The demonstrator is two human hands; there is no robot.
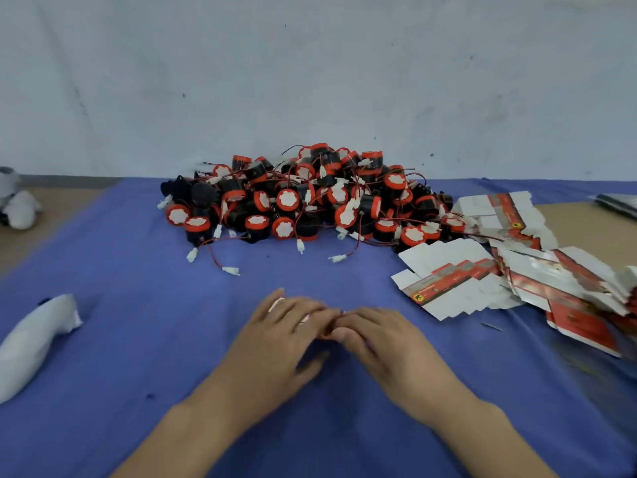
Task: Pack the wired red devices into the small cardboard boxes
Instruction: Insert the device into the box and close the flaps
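The devices [310, 198] sit in one big heap at the back of the cloth [138, 339], with the boxes [458, 281] lying flat and unfolded to its right, so basically nothing looks packed yet, and the left hand [286, 336] and right hand [379, 336] meet fingertip to fingertip up front, too blurry to tell what they're pinching, if anything.

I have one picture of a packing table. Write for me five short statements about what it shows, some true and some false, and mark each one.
1. The pile of red devices lies on the blue cloth. True.
2. The flat cardboard boxes lie to the left of the pile. False: they lie to its right.
3. The left hand and the right hand meet at their fingertips. True.
4. The right hand rests on the cardboard boxes. False: it is apart from them, over the cloth.
5. A white bundle lies at the left edge. True.
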